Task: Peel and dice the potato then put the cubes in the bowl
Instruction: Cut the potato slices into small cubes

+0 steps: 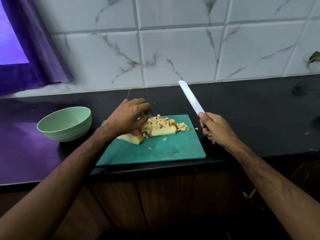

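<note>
Nothing here can be read. The only mark of any kind is a small dark stamp on the flat of the long pale steel knife blade (190,97), just above the handle, and it is too small and blurred to make out as letters or numbers. No other surface in view carries a readable label, brand, number or sign.
</note>
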{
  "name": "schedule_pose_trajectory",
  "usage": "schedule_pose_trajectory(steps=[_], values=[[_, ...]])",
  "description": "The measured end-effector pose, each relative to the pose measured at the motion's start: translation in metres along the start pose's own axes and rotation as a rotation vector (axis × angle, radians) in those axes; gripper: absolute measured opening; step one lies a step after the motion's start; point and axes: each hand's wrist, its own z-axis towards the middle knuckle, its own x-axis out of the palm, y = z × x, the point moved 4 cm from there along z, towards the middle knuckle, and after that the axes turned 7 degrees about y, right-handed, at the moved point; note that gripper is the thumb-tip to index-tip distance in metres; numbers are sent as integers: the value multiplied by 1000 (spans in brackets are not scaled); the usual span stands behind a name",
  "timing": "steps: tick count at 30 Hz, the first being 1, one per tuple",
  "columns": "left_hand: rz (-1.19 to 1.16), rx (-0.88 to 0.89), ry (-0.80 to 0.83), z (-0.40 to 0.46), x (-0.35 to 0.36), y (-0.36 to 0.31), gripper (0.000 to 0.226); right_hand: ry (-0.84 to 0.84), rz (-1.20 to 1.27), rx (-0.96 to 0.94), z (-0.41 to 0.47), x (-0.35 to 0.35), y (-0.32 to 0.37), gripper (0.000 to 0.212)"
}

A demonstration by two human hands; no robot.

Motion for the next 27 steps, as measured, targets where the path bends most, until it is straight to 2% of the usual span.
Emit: schedule_pose_trajectory(steps=[3,5,11,17,20,23,27], values=[[-53,94,220,3,1,-24,21,1,-1,-1,0,0,0,42],[-17,85,334,5,8,-34,22,-5,4,-2,0,0,1,42],[34,-29,271,7,13,-48,27,-9,-8,-3,-2,1,2,42],[101,5,167,2,-1,-56,32,-7,-6,-10,-2,0,2,41],[-22,21,90,-4,-14,-60,28,-3,-19,-19,-2,0,1,42],[-252,25,181,-11,-13,-75,27,-6,-27,-23,-1,0,1,43],[-318,-29,285,-17,7,-85,27,-5,-29,-23,-3,1,3,42]])
